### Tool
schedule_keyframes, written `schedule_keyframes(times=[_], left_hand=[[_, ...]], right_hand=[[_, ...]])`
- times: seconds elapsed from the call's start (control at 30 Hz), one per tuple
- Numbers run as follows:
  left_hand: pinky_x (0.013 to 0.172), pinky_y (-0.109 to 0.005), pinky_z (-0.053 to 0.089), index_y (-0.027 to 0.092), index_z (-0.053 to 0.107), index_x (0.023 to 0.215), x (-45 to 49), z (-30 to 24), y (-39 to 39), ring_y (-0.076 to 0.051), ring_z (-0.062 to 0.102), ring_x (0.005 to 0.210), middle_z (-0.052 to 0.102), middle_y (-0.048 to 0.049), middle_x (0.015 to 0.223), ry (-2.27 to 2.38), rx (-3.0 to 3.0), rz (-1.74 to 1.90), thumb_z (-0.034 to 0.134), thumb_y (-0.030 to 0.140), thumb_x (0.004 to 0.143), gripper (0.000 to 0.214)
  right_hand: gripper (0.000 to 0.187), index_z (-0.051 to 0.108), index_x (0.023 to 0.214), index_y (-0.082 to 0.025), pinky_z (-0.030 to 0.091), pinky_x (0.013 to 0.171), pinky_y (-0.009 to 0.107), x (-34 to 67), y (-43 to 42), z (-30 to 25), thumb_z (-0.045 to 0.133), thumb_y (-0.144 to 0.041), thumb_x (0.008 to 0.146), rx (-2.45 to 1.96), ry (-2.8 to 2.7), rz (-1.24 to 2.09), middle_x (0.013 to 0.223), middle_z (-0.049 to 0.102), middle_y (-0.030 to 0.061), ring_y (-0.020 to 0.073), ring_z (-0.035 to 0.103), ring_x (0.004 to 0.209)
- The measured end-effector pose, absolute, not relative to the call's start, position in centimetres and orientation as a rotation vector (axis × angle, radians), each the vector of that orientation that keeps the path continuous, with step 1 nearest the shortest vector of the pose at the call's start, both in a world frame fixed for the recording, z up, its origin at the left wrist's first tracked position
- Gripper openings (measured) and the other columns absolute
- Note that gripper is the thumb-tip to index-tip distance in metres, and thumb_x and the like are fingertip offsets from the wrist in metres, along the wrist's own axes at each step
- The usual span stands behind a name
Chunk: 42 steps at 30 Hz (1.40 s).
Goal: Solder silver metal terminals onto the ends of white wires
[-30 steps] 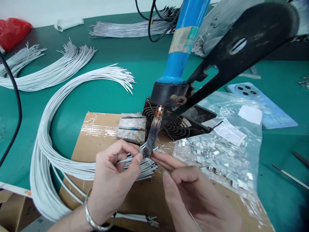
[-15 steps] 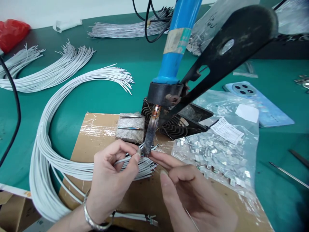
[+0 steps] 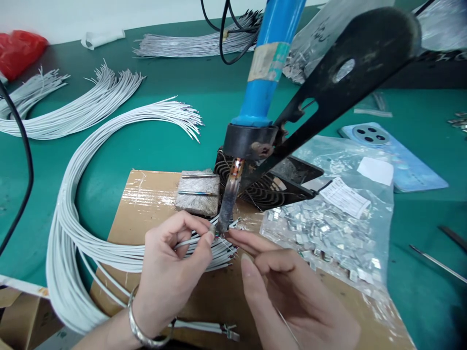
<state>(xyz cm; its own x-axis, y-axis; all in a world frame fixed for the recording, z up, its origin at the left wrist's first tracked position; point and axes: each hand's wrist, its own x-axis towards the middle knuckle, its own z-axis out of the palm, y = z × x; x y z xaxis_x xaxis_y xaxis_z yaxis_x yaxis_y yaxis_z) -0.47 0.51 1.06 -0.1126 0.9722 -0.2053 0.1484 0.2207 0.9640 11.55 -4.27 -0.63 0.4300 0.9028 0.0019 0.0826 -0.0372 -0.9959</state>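
The soldering iron (image 3: 251, 97) has a blue handle and hangs tip down in a black metal holder (image 3: 339, 87). Just left of its dark tip, my left hand (image 3: 178, 262) is closed, thumb and forefinger pinching a white wire (image 3: 186, 241). A small metal piece shows at the wire's end, mostly hidden by the fingers and tip. My right hand (image 3: 292, 287) is closed on a thin strand of solder wire (image 3: 288, 328), its fingertips close to the tip from the right. Beneath the hands lie the ends of a curved bundle of white wires (image 3: 69, 204).
Behind the iron stands a black fan (image 3: 262, 184), beside a grey block (image 3: 199, 194) with two metal rods. A clear bag of small metal parts (image 3: 324, 233) lies right, near a blue phone (image 3: 394, 155). Cardboard (image 3: 134, 204) covers the green table. More wire bundles (image 3: 98, 107) lie left.
Almost nothing differs. My left hand appears slightly further right in the view, together with a small shift of the whole scene; both hands keep their grips at the iron's tip.
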Motion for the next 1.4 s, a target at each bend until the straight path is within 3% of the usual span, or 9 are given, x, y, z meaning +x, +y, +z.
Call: schedule_keyframes(times=[0.67,0.87,1.07,1.4], left_hand=[[0.055,-0.014,0.048,0.017,0.066,0.067,-0.55,1.02,0.56,-0.010,0.066,0.062,0.076,-0.0015,0.073,1.484,1.109,1.040,0.072,0.011,0.074,0.011],[0.057,-0.013,0.050,0.017,0.068,0.066,-0.58,0.96,0.40,-0.010,0.069,0.065,0.077,-0.0017,0.075,1.464,1.115,1.057,0.072,0.011,0.075,0.011],[0.055,-0.014,0.049,0.018,0.068,0.066,-0.66,0.97,0.36,-0.010,0.067,0.062,0.077,-0.0012,0.074,1.477,1.135,1.060,0.072,0.012,0.074,0.011],[0.054,-0.015,0.049,0.018,0.067,0.067,-0.77,0.93,0.49,-0.011,0.067,0.063,0.077,-0.0022,0.073,1.454,1.175,1.054,0.071,0.012,0.075,0.011]], right_hand=[[0.022,0.062,0.069,-0.022,0.055,0.075,0.017,11.39,-4.25,-0.54,0.071,-0.017,0.089,-1.435,-0.895,0.871,0.103,0.082,0.0028,0.0135,0.077,0.089],[0.021,0.063,0.070,-0.022,0.055,0.063,0.016,11.35,-4.36,-0.51,0.072,-0.021,0.089,-1.439,-0.869,0.904,0.105,0.081,0.0017,0.0082,0.073,0.064],[0.020,0.064,0.070,-0.024,0.053,0.069,0.012,11.29,-4.27,-0.50,0.072,-0.020,0.088,-1.437,-0.892,0.873,0.103,0.081,-0.0036,0.0063,0.075,0.076],[0.020,0.062,0.071,-0.023,0.054,0.075,0.012,11.50,-4.28,-0.95,0.069,-0.018,0.090,-1.424,-0.911,0.887,0.104,0.081,-0.0028,0.0084,0.076,0.088]])
